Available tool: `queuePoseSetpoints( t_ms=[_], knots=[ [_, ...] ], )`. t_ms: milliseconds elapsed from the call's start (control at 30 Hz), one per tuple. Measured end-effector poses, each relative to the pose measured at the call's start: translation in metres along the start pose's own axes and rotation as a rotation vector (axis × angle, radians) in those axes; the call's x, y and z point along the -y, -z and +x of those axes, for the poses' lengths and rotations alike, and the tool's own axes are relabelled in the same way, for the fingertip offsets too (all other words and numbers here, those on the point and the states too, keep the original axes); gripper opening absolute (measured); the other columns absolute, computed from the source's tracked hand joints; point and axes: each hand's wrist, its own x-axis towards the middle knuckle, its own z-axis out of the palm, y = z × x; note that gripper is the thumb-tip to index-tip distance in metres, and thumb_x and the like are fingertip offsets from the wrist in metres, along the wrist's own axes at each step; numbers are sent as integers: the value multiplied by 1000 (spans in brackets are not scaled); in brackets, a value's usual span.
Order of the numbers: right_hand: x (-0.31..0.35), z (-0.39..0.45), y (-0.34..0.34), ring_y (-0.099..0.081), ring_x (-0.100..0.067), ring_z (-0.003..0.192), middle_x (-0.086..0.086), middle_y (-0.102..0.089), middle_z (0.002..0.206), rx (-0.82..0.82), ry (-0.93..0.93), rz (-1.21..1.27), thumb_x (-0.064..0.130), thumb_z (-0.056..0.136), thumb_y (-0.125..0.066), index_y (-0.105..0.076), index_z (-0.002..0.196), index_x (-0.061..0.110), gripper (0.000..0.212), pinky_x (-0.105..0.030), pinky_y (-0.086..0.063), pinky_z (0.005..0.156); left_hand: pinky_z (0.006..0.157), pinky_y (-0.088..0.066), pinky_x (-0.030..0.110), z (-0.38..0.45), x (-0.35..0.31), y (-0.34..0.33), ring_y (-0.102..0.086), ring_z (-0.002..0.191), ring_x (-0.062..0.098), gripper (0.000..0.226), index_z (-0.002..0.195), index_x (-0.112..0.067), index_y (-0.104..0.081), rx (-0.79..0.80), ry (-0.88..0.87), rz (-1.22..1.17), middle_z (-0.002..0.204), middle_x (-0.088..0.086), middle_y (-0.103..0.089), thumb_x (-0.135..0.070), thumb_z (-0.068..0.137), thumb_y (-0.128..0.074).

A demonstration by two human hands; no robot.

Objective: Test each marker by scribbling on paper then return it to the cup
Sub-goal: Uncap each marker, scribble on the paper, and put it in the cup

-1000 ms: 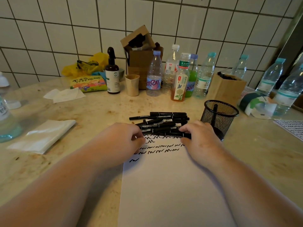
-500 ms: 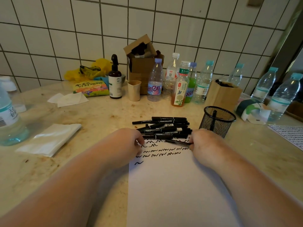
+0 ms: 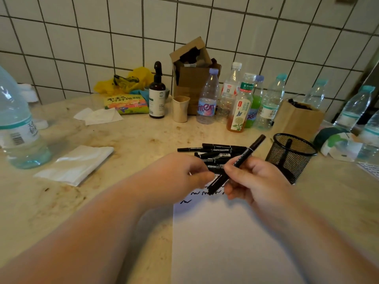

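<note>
Gripping the slanted marker (image 3: 235,166) mid-body, the right hand (image 3: 254,181) aims its near end at the left hand (image 3: 184,175), whose fingers pinch that end, likely the cap.

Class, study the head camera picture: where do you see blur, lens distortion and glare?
Head view: motion blur softens the left hand and the lower end of the black marker held by the right hand; wide-angle distortion bends the white wall tile lines; soft glare on the folded white tissue pack.

Marker pile (image 3: 215,155) between paper (image 3: 225,242) and bottles (image 3: 242,103)
</note>
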Motion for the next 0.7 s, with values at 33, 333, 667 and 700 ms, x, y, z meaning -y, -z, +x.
queuePoseSetpoints(
  t_ms=[33,333,667,700],
  knots=[
    [-2,-1,0,-67,-22,59,-11,-67,66,8,7,30,17,77,-72,-72,90,8,15,-29,-56,55,64,-51,22,-1,-3,0,-63,75,6,24,100,-32,-69,11,-21,15,86,-12,-67,-51,91,-57],
    [-6,-3,1,-56,-21,48,-17,-65,62,58,22,178,26,82,-67,-76,77,8,21,-27,-45,46,57,-46,18,-2,-9,-5,-59,62,4,10,92,-30,-68,-68,-81,-59,73,-10,-67,-39,91,-64],
    [5,-7,10,-44,-18,39,-11,-54,50,17,139,232,6,77,-61,-73,56,13,25,-27,-27,49,49,-30,19,-9,9,22,-32,50,12,26,78,-9,-70,351,-93,-491,55,-1,-42,-27,92,-56],
    [5,-5,14,-42,-18,39,-11,-53,49,-42,147,254,1,82,-55,-72,54,13,34,-31,-25,50,49,-26,22,-8,11,24,-30,49,13,26,76,-10,-70,311,-51,-588,53,-1,-39,-26,91,-56]
  ],
)
